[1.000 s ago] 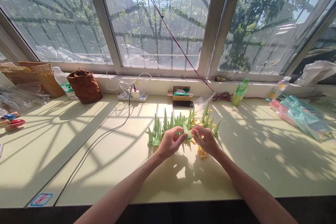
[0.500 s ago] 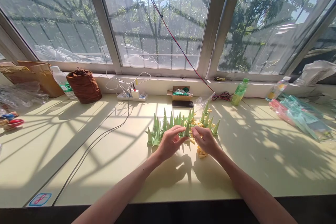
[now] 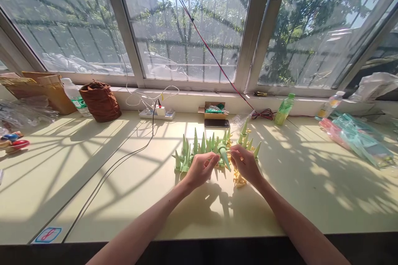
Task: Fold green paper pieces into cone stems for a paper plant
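Observation:
My left hand (image 3: 201,168) is closed, its thumb and fingertips pinching a light green plastic cone (image 3: 224,158) near its wide, ringed end. The cone's tip slants down toward me and to the right. My right hand (image 3: 248,165) is closed in a pinch close to the ringed end, at what looks like a small yellow piece (image 3: 229,149), mostly hidden by the fingers. Behind and left of my hands stand several upright green cones (image 3: 186,153), and more cones (image 3: 244,130) stand at the right. A pile of small yellow pieces (image 3: 239,180) lies below my right hand.
A phone (image 3: 217,123) and a small cardboard box (image 3: 211,114) lie behind the cones. At the left are a power strip (image 3: 170,114), cables and a brown bag (image 3: 100,101). A green bottle (image 3: 284,109) and plastic bags (image 3: 357,136) are at the right.
The held cone has turned from tip up to tip down, slanting right. My left fingers have curled in more closely, and my right hand has shifted slightly to the right.

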A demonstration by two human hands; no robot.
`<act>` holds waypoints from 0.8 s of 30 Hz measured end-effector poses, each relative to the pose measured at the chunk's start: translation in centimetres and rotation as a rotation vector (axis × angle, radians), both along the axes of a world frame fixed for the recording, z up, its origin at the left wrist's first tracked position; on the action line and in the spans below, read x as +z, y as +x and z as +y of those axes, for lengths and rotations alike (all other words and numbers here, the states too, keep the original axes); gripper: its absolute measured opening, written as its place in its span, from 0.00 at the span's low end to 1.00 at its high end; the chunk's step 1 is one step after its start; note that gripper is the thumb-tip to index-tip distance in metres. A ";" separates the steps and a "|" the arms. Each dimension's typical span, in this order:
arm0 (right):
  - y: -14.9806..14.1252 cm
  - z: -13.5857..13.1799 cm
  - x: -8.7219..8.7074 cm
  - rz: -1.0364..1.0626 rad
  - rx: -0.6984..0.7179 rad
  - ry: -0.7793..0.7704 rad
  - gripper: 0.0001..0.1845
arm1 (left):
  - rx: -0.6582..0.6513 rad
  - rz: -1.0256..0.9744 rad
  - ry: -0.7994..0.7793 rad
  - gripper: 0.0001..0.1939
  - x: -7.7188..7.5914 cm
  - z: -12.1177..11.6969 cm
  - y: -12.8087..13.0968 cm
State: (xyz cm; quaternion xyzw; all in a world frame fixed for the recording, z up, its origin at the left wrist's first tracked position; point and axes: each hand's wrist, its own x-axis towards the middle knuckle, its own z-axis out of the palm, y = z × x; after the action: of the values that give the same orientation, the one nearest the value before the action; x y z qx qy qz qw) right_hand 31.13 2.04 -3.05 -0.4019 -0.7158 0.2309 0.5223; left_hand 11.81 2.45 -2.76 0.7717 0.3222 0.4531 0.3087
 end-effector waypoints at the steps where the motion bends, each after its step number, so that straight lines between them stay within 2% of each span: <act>1: 0.0 0.0 -0.2 -0.006 0.028 -0.008 0.16 | -0.017 0.009 -0.015 0.25 0.0 0.0 0.0; 6: -0.1 0.2 -0.8 -0.011 0.107 -0.030 0.16 | -0.057 0.006 -0.074 0.23 -0.1 0.0 0.0; 15: 0.1 0.6 -1.0 -0.016 0.118 -0.055 0.15 | -0.071 -0.006 -0.127 0.20 -0.1 0.3 -0.4; 20: 0.0 0.4 -1.0 -0.019 0.106 -0.079 0.17 | -0.067 0.009 -0.111 0.15 0.2 0.2 -0.2; 24: -0.1 0.2 -0.7 -0.031 0.097 -0.090 0.21 | -0.064 0.026 -0.039 0.12 0.0 0.2 -0.2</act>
State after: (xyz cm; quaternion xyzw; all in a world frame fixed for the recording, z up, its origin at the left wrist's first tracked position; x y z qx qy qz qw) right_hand 31.05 2.28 -3.76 -0.3935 -0.7312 0.2817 0.4808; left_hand 11.60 2.67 -2.74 0.7814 0.3101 0.4264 0.3337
